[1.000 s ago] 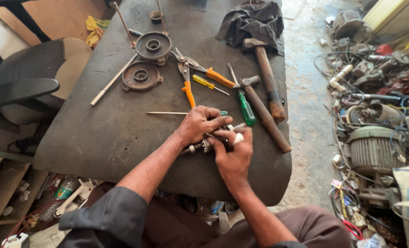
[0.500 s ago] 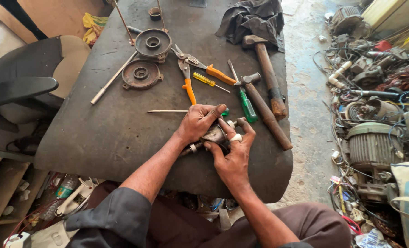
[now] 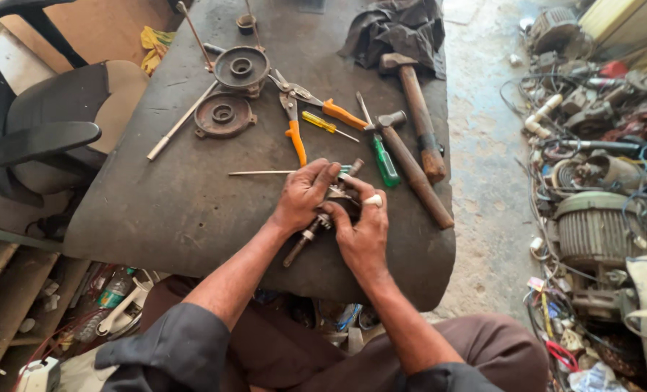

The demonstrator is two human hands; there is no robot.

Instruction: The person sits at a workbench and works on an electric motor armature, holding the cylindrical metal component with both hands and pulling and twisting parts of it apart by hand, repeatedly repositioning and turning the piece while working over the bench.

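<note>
Gripping a small metal shaft assembly between them, the left hand and the right hand close around it near the front edge of the dark counter. Most of the part is hidden under the fingers; only a shaft end shows at lower left and a stub at upper right, so its exact shape is hard to make out. Just beyond the hands lie a green-handled screwdriver, two hammers, orange-handled pliers and a thin rod. The left stretch of the counter is bare, while its right edge drops to a floor crowded with motors and wires. A chair stands close at the left.
</note>
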